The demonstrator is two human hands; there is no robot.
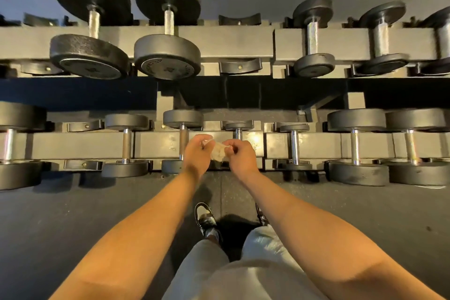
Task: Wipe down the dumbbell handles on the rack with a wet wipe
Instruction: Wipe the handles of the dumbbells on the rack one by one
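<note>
A crumpled white wet wipe [218, 151] is stretched between my two hands above the lower shelf of the dumbbell rack [78, 145]. My left hand [197, 153] pinches its left end and my right hand [239, 154] pinches its right end. Just left of my left hand stands a small dumbbell with a chrome handle [182, 140]. Behind my right hand another chrome handle [238, 133] pokes up, mostly hidden. Several more dumbbells line the lower shelf, and larger ones [168, 22] sit on the upper shelf.
Dark rubber floor [73, 214] runs in front of the rack. My legs in light trousers [233, 270] and a black-and-white shoe [205, 219] are below my arms. Some cradles [239, 66] on both shelves hold no dumbbell.
</note>
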